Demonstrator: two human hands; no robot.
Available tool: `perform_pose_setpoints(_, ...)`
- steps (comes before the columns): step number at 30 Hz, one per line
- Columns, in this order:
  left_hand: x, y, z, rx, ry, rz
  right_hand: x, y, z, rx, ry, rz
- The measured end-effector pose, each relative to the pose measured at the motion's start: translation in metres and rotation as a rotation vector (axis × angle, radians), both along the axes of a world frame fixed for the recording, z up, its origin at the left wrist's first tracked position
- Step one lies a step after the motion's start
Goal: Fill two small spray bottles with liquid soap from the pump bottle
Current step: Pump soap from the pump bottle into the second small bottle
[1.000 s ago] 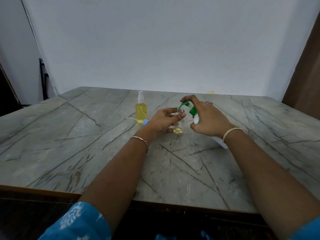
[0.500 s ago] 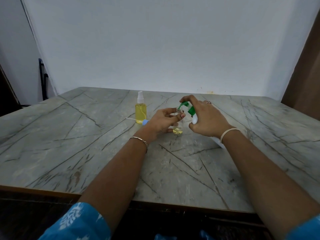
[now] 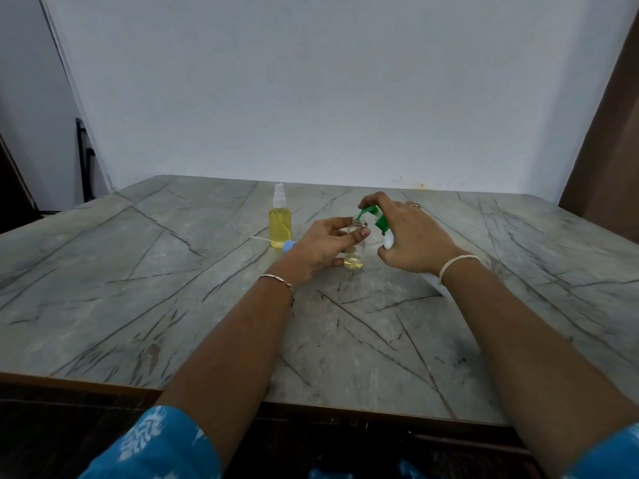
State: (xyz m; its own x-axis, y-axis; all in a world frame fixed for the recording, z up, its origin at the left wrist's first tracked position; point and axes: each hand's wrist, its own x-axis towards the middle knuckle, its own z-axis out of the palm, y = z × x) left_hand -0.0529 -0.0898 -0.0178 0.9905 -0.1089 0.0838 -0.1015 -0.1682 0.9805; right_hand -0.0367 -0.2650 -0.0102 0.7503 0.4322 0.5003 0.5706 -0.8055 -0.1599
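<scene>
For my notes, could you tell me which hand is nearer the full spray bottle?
Left. The left hand is just right of the full bottle; the right hand is farther right, on the pump.

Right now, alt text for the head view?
The left hand holds a small open bottle upright on a table, a little yellow soap in it, while the right hand tilts a pump bottle, green spout at the open mouth. A full spray bottle stands behind, to the left.
</scene>
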Motion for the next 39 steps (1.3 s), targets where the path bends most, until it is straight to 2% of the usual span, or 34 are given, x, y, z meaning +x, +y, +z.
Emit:
perform_pose_setpoints(9,0.0003,0.0004,-0.0004,0.005,-0.003,0.001,0.0008,0.003,-0.0016,-0.005,-0.067,-0.014)
perform_pose_setpoints(22,0.0005,0.0002,0.0005,0.01,0.02,0.002,-0.0004,-0.0008,-0.0021,-0.016,0.002,-0.017)
perform_pose_setpoints(39,0.0017,0.0003,-0.0023,0.019,-0.015,-0.001,0.003,0.0039,-0.0032,-0.019,-0.07,-0.018)
